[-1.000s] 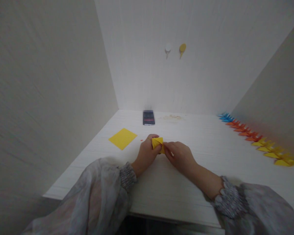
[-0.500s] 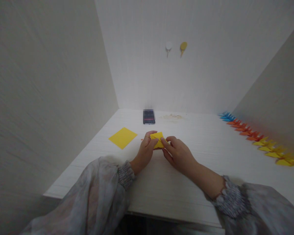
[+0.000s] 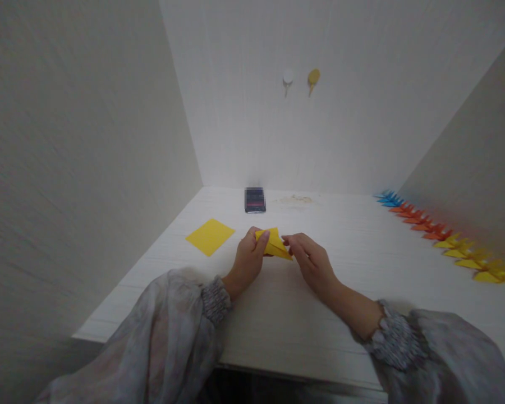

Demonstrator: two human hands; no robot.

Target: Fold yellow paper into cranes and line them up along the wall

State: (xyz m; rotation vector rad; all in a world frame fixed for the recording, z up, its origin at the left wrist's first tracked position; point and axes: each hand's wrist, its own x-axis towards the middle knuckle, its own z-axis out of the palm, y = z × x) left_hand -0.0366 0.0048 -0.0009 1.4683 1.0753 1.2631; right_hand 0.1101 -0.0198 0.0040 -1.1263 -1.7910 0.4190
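Paper (image 3: 276, 243), yellow and seemingly only part-folded, is being pinched in the left hand (image 3: 248, 256); the half-open right hand (image 3: 313, 259) is hovering beside it, contact unclear. Leftward, a yellow square paper sheet (image 3: 210, 237) is lying unfolded; rightward, blue, orange and yellow folded-paper figures (image 3: 437, 232) are looking finished.

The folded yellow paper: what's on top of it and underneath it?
On top of the folded yellow paper lies the thumb of the left hand. Underneath, only a little of that hand shows past the edges; the paper covers the rest.
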